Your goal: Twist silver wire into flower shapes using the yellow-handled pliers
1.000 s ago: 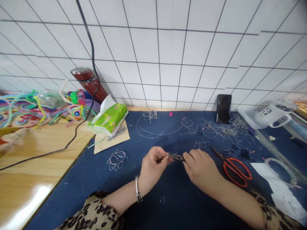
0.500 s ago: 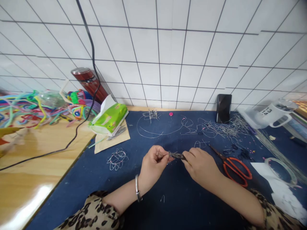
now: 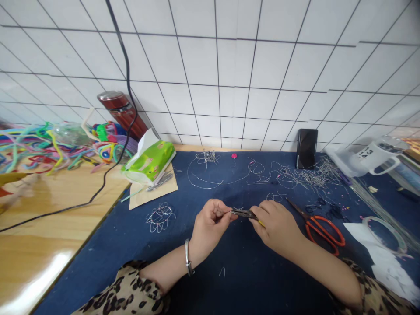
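Thumb and fingers of my left hand (image 3: 213, 225) are pinched on a small piece of thin bent wire (image 3: 235, 209), most of it hidden behind the fingertips. My right hand (image 3: 275, 223) is wrapped round a pair of pliers (image 3: 245, 213) with a bit of yellow handle showing. The plier jaws point left and meet the wire right beside my left fingertips. To the left on the dark blue mat (image 3: 193, 288) lies a flower-shaped wire piece (image 3: 160, 217). A small wire scrap (image 3: 222, 272) rests in front of my hands.
Orange-handled scissors (image 3: 324, 232) lie right of my right hand. Behind are tangled wires (image 3: 305, 175), a standing phone (image 3: 306, 148) and a white mug (image 3: 377, 155). A green tissue pack (image 3: 149, 164), red thermos (image 3: 123, 114), black cable (image 3: 104, 179) and colourful pipe cleaners (image 3: 29, 151) are left.
The pliers have turned slightly in my right hand, and a yellow part of the handle now shows. My left hand stays nearly in place, still pinching the wire.
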Tool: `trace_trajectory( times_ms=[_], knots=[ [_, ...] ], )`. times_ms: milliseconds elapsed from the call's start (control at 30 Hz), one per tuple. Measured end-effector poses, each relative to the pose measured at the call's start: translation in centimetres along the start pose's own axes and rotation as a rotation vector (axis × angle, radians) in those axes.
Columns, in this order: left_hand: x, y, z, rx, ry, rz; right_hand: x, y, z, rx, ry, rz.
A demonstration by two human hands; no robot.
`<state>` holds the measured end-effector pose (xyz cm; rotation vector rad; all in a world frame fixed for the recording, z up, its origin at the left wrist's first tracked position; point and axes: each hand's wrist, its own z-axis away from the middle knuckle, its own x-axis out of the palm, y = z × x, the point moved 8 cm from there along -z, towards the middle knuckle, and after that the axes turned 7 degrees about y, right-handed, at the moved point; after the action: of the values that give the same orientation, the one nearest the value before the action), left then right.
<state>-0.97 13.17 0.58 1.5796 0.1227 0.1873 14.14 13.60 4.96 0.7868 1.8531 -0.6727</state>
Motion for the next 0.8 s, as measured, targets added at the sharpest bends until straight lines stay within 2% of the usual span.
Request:
trace_trajectory(
  times_ms=[167,400,800],
  knots=[
    [-0.09,0.09,-0.03,0.028,0.004,-0.028,-0.3,-0.45,0.04,-0.024,0.034,0.043],
    [-0.25,0.04,-0.01,0.031,0.02,-0.039,-0.01,-0.67,0.14,-0.015,-0.003,0.095],
    [-0.31,-0.01,0.21,0.041,0.018,-0.089,-0.59,-1.08,-0.08,-0.072,0.014,0.125]
  ],
)
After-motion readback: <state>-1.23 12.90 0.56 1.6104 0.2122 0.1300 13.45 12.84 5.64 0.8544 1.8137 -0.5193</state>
